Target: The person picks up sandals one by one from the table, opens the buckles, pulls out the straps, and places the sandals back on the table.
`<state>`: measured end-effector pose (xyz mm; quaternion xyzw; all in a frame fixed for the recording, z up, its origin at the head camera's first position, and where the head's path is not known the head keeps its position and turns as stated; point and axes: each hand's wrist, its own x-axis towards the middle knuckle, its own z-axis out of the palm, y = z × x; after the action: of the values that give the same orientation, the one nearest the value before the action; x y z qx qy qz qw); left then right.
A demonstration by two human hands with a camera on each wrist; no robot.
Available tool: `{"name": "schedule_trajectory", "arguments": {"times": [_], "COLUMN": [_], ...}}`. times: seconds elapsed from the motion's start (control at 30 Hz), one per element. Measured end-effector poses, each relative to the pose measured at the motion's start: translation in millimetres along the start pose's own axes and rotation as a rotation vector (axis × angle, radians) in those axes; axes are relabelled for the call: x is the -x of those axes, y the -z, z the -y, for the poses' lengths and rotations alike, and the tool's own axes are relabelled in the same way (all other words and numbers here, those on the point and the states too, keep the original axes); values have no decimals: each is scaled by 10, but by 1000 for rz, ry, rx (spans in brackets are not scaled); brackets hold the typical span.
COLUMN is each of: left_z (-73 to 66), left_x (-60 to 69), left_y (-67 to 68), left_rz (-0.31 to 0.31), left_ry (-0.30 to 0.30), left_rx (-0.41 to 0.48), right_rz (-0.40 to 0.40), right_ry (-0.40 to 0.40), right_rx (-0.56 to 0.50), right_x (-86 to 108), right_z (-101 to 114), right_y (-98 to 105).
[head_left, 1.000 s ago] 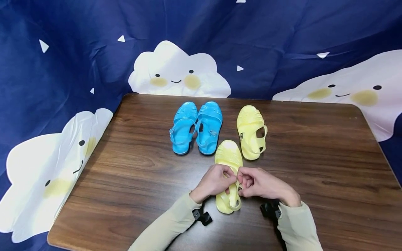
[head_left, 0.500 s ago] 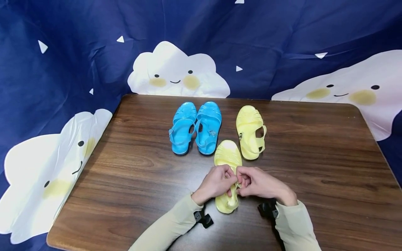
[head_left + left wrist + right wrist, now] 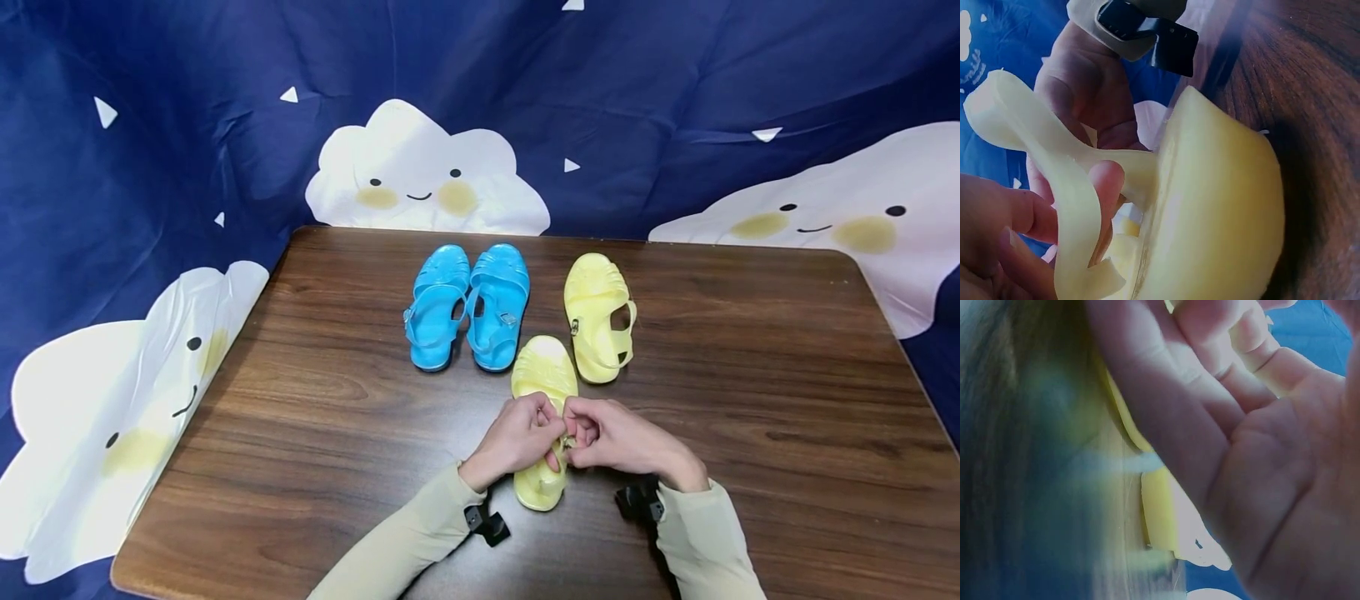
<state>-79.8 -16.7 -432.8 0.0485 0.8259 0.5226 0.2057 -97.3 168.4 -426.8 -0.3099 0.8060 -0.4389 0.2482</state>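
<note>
The near yellow sandal (image 3: 544, 367) rests sole down on the table, toe pointing away, with both hands over its middle. My left hand (image 3: 513, 433) holds the ankle strap (image 3: 1077, 206), which stands raised above the heel in the left wrist view. On the sandal's right side, my right hand (image 3: 618, 433) pinches at the strap beside the small buckle. Fingers mostly hide the buckle, so whether the strap end is through it cannot be told. In the right wrist view the right hand's fingers (image 3: 1160, 406) cover most of the sandal.
A second yellow sandal (image 3: 596, 317) lies just beyond, to the right. Two blue sandals (image 3: 442, 308) stand side by side at the back of the brown wooden table (image 3: 337, 400). A dark blue cloth (image 3: 637, 83) with clouds hangs behind.
The strap loop that showed at the sandal's heel on the right has shifted inward and up. My hands have barely moved; the other sandals are unchanged.
</note>
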Motion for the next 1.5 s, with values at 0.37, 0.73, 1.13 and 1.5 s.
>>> {"name": "schedule_trajectory", "arguments": {"times": [0.37,0.73,1.13,1.5], "left_z": [28,13,19,-6], "left_x": [-53,-76,-52,-23], "left_y": [39,67,43,95], "left_rz": [26,27,-2,10], "left_ry": [15,114,71,62], "left_rx": [109,217,186,175], "right_rz": [5,-25,-19,-11], "right_ry": [25,48,44,21], "right_rx": [-37,-12,9,-14], "right_x": [13,-5,1,19], "right_z": [13,21,-12,-8], "right_y": [8,44,35,35]}}
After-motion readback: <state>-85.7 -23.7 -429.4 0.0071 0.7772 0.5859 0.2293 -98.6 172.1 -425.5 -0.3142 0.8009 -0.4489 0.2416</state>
